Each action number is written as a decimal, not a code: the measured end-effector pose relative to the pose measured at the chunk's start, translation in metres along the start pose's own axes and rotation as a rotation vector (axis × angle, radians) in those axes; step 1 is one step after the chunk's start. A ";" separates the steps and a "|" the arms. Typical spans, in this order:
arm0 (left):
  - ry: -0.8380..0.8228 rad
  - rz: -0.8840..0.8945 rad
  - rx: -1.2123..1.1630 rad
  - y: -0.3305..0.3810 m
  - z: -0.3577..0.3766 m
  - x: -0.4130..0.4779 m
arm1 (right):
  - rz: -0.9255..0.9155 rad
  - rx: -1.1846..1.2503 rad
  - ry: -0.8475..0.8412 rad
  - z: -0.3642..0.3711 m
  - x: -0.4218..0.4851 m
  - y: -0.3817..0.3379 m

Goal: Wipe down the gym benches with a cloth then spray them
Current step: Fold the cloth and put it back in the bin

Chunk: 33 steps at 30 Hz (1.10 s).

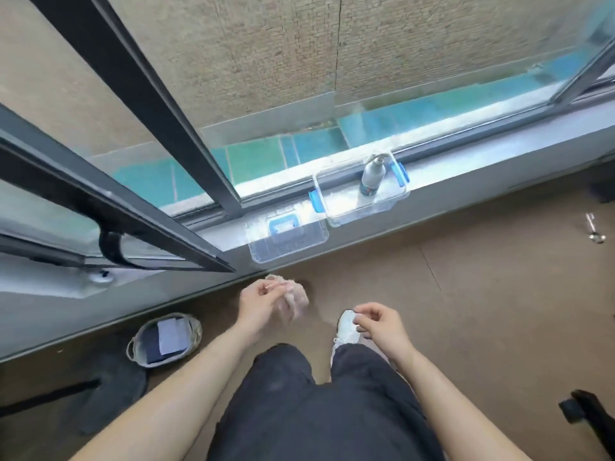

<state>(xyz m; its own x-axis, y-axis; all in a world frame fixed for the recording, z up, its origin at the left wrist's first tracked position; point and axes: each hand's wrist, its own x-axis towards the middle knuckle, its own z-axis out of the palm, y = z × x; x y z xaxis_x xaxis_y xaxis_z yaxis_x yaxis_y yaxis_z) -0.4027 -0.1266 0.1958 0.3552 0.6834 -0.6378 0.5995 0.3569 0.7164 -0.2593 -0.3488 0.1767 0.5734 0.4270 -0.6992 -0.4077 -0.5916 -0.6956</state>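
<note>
Left hand is closed around a bunched pale cloth, fingers curled over it, cloth sticking out to the right of the fist and blurred. Right hand holds nothing, fingers loosely curled, thumb near fingertips, hanging over a white sneaker. Cloth sits low in front of the body, between the hands, touching only the left one. Spray bottle stands upright inside an open clear plastic box with blue latches on the window sill, ahead and slightly right of both hands, well apart. Long axis vertical, nozzle on top. Right hand is the free one and on the nearer side, so likely it makes any reach for the bottle, forward and up to the sill. Box lid lies just left of the box on the sill. Woven basket with folded cloths on the floor, left of the left forearm. No gym bench in view, so wiping target cannot be placed.
</note>
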 end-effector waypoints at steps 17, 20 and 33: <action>0.240 -0.336 -0.287 0.115 0.059 0.235 | -0.194 -0.607 0.217 -0.095 0.321 -0.224; 0.278 -0.357 -0.196 0.117 0.056 0.243 | -0.187 -0.755 0.140 -0.095 0.357 -0.239; -0.191 0.035 0.051 0.186 0.088 0.202 | -0.326 -0.611 0.108 -0.129 0.323 -0.275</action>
<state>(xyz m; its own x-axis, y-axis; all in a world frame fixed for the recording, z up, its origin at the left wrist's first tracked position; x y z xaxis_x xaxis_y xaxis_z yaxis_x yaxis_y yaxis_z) -0.1567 0.0215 0.1751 0.5031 0.5600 -0.6583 0.6186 0.2987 0.7267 0.1293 -0.1361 0.1632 0.6790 0.5963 -0.4283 0.2513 -0.7369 -0.6276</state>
